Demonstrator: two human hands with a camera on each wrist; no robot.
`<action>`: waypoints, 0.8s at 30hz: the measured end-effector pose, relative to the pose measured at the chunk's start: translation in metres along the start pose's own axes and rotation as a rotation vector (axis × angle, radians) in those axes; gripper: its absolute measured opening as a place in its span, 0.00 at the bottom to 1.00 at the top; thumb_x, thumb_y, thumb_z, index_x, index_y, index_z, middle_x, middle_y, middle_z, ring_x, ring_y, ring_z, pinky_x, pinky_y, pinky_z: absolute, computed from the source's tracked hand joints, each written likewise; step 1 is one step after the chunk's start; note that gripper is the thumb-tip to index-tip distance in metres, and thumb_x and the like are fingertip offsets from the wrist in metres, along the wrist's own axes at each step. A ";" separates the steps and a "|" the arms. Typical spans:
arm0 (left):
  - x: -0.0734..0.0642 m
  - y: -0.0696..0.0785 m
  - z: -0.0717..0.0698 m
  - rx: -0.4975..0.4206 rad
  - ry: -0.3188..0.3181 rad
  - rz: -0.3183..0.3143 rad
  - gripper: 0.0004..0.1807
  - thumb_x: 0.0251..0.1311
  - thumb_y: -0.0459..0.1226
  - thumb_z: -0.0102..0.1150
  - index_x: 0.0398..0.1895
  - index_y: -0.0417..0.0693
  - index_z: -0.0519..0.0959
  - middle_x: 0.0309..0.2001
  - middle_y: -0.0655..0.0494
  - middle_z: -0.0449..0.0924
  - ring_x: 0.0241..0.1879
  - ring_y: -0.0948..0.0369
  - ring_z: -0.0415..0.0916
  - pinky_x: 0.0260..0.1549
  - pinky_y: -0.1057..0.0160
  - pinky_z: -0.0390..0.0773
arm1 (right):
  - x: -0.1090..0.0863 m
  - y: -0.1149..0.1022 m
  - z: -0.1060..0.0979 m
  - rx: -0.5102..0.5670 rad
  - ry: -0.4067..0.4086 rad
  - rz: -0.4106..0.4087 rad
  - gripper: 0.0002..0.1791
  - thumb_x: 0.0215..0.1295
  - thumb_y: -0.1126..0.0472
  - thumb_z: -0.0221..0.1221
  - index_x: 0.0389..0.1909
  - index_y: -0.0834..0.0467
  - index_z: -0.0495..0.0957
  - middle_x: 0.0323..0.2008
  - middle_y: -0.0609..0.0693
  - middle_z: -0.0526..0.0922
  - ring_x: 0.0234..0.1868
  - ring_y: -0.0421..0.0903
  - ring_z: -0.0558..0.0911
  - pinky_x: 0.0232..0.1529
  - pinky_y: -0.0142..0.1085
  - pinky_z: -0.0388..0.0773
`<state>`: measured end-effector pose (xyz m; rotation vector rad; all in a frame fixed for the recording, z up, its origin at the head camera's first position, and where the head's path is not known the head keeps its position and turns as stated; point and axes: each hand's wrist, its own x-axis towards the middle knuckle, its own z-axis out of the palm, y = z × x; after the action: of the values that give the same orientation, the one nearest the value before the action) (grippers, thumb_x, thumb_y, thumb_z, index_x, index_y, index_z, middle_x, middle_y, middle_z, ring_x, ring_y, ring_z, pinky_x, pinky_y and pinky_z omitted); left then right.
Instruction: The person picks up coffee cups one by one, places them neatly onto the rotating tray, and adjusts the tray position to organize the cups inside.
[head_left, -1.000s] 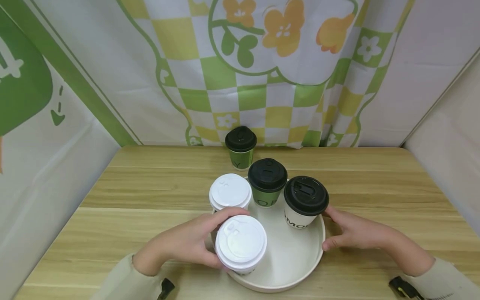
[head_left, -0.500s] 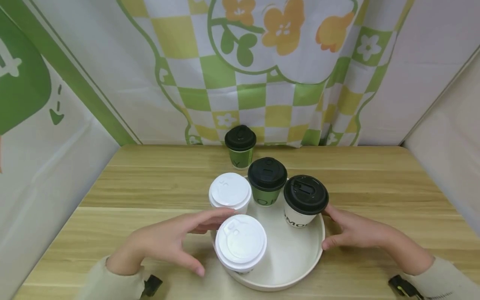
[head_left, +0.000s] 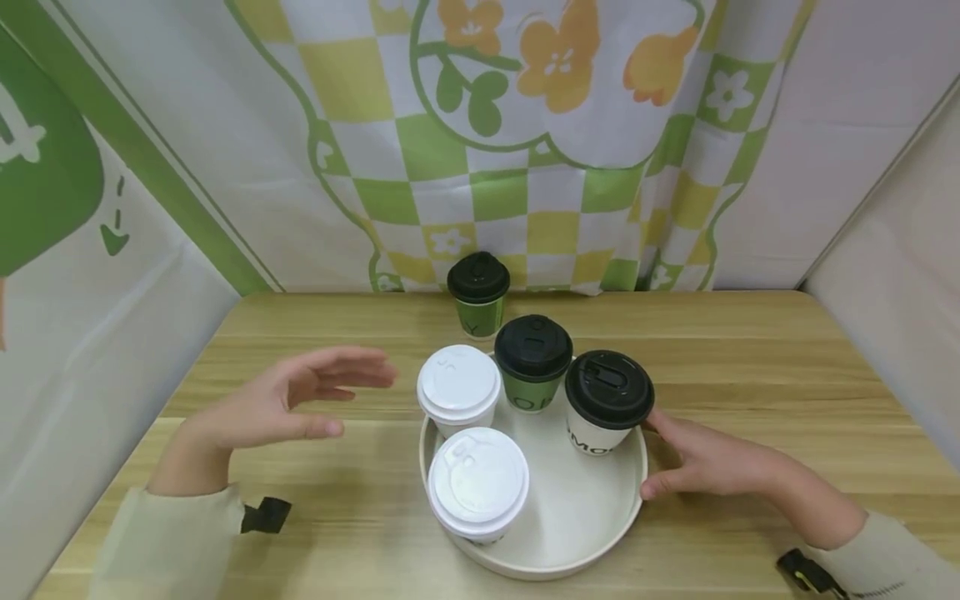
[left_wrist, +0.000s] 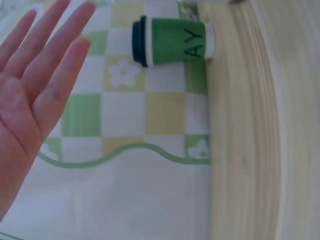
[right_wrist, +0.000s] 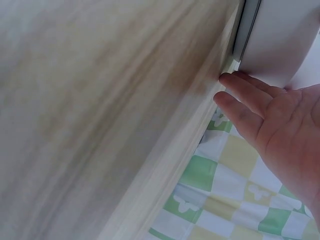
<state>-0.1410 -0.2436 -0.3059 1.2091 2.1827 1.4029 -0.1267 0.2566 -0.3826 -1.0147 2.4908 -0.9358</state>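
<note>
In the head view my left hand (head_left: 273,400) hovers over the wood to the left of the round cream tray (head_left: 525,573). Its fingers are spread and hold nothing. My right hand (head_left: 712,458) touches the tray's right side with its fingers extended, as the right wrist view also suggests. Two white-lidded cups, a front one (head_left: 478,483) and a rear one (head_left: 458,383), stand on the tray's left. A green cup with a black lid (head_left: 533,350) stands at its back, and a white cup with a black lid (head_left: 610,400) at its right.
Behind the tray, a smaller green cup with a black lid (head_left: 480,292) stands upright on the wooden table (head_left: 750,367). A checked, flowered curtain (head_left: 495,200) hangs at the table's back edge, with pale fabric walls on both sides.
My left hand has let go of the front white-lidded cup and moved left and back, away from the tray. That cup stays in place, and my right hand has hardly moved.
</note>
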 end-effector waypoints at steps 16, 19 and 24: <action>0.064 -0.065 -0.026 -0.053 0.394 -0.089 0.39 0.67 0.28 0.56 0.79 0.51 0.53 0.78 0.50 0.56 0.74 0.49 0.60 0.64 0.61 0.74 | -0.001 -0.002 0.001 -0.002 -0.007 0.046 0.63 0.53 0.46 0.70 0.80 0.57 0.38 0.73 0.68 0.61 0.71 0.67 0.65 0.73 0.46 0.60; 0.073 -0.071 -0.027 -0.019 0.409 -0.126 0.44 0.64 0.30 0.61 0.79 0.52 0.50 0.79 0.50 0.50 0.76 0.41 0.53 0.71 0.44 0.64 | -0.001 -0.002 0.001 0.001 -0.006 0.048 0.63 0.53 0.45 0.70 0.80 0.57 0.39 0.73 0.67 0.61 0.71 0.67 0.65 0.72 0.47 0.60; 0.088 -0.078 -0.027 0.061 0.403 -0.189 0.51 0.59 0.36 0.69 0.80 0.55 0.48 0.80 0.55 0.48 0.77 0.46 0.51 0.72 0.33 0.53 | -0.001 0.000 0.002 0.000 -0.005 0.062 0.62 0.53 0.45 0.70 0.80 0.56 0.40 0.73 0.66 0.63 0.71 0.65 0.67 0.72 0.48 0.62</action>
<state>-0.2504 -0.2065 -0.3414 0.7596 2.5409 1.6177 -0.1249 0.2566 -0.3838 -0.9329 2.5029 -0.9142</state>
